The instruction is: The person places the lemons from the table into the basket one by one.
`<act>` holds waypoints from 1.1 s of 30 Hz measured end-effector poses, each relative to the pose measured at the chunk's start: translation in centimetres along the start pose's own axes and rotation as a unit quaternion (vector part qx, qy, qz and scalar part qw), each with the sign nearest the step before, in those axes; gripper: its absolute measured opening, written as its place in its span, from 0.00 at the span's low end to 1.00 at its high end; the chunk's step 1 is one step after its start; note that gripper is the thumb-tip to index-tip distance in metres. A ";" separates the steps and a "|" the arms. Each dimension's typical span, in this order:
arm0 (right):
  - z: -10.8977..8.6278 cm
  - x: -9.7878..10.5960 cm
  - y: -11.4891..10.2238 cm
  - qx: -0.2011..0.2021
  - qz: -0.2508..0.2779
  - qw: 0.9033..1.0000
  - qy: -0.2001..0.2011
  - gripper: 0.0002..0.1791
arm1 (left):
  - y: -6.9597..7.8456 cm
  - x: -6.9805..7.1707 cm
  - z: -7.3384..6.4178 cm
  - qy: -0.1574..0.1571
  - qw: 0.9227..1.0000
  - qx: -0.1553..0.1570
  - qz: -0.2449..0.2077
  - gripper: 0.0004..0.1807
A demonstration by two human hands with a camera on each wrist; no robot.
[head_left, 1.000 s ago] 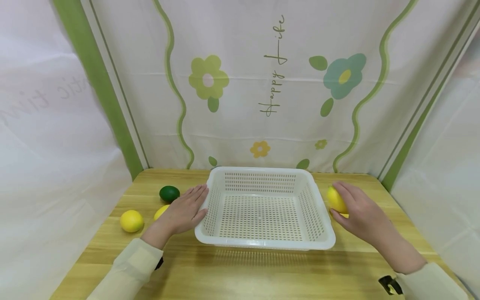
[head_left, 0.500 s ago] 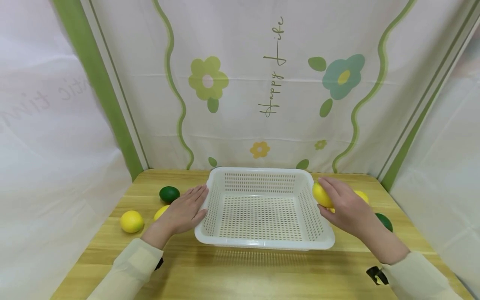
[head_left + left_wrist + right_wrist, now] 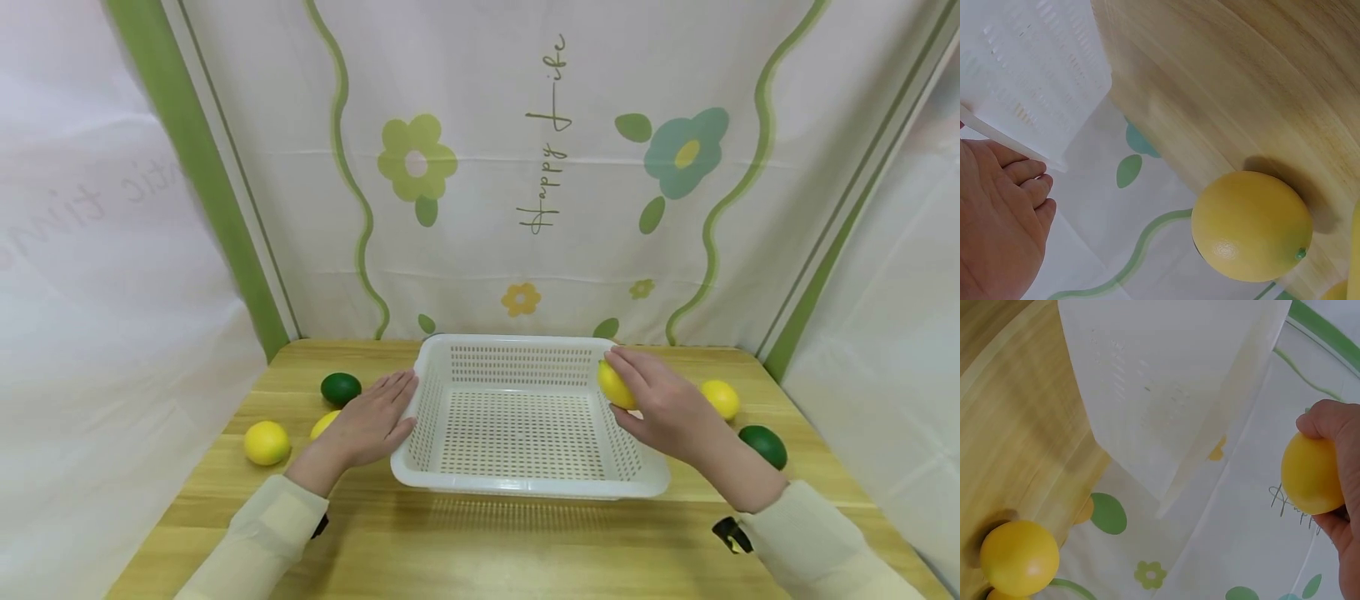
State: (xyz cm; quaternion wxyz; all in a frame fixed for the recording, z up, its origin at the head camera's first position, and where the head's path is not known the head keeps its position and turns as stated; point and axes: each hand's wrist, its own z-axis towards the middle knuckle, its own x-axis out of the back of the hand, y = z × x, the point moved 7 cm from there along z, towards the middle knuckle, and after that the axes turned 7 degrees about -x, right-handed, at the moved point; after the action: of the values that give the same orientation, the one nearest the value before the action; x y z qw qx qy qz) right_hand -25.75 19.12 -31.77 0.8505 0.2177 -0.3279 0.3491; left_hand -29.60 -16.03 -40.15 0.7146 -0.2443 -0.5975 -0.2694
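Observation:
A white perforated plastic basket (image 3: 525,485) stands in the middle of the wooden table. My right hand (image 3: 667,412) grips a yellow lemon (image 3: 615,387) between thumb and fingers, above the basket's right side. The right wrist view shows the same lemon (image 3: 1311,472) held clear of the basket wall. With fingers straight, my left hand (image 3: 371,425) rests against the basket's left rim. Just beyond and under that hand lie a dark green fruit (image 3: 341,389), perhaps a lime or avocado, and a partly hidden lemon (image 3: 322,423).
Another lemon (image 3: 266,442) lies at the far left of the table (image 3: 510,558). Right of the basket are a lemon (image 3: 720,400) and a dark green fruit (image 3: 763,447), partly behind my right forearm. A printed curtain (image 3: 480,250) hangs at the back and both sides.
My right hand has carried the lemon leftward from beside the basket to above its right rim, uncovering a lemon and a green fruit on the right. The left hand stays put.

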 end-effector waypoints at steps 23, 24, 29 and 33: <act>2.0 -3.3 -3.0 0.059 0.033 0.997 -0.024 0.40 | 0.0 0.0 0.1 -0.013 1.000 0.007 -0.005 0.35; 2.0 -3.4 -3.1 0.061 0.034 0.997 -0.026 0.39 | 0.0 -0.1 0.1 -0.014 1.000 0.008 -0.004 0.35; 2.3 -4.3 -3.8 0.070 0.041 0.996 -0.042 0.39 | 0.0 -0.2 0.1 -0.015 1.000 0.010 -0.002 0.35; 2.5 -4.9 -4.3 0.071 0.041 0.995 -0.056 0.38 | 0.0 -0.1 0.1 -0.014 1.000 0.009 -0.005 0.35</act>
State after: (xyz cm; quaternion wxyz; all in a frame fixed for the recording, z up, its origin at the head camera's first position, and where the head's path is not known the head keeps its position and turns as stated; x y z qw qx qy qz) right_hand -26.29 12.52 -34.14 0.7979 0.2835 -0.3582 0.3933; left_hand -29.69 -15.98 -40.26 0.7074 -0.2383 -0.6109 -0.2639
